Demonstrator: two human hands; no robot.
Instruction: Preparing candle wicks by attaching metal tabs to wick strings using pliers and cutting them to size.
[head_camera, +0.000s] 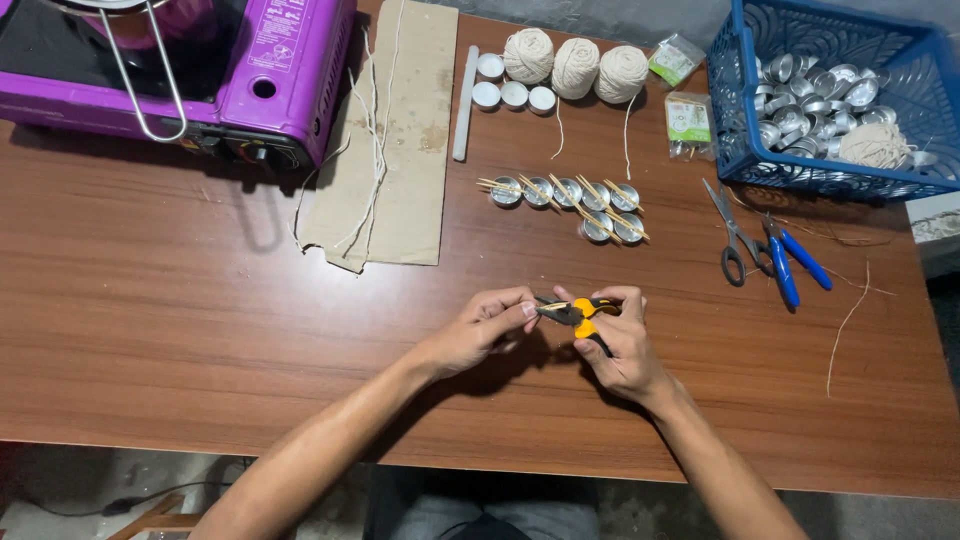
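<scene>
My right hand (622, 345) grips orange-and-black pliers (578, 313) over the middle of the wooden table (200, 320). The pliers' jaws point left toward my left hand (483, 327), whose fingertips pinch something small at the jaw tips; it is too small to identify. Just beyond the hands lie several small metal cups (570, 195) with thin wooden sticks laid across them.
A purple portable stove (270, 70) sits at the far left beside a cardboard sheet (400, 140) with strings. Three twine balls (575, 65), white tealights (512, 92) and small packets (688, 120) lie at the back. A blue basket (735, 120) of metal cups, scissors (735, 240) and blue-handled pliers (795, 265) are right.
</scene>
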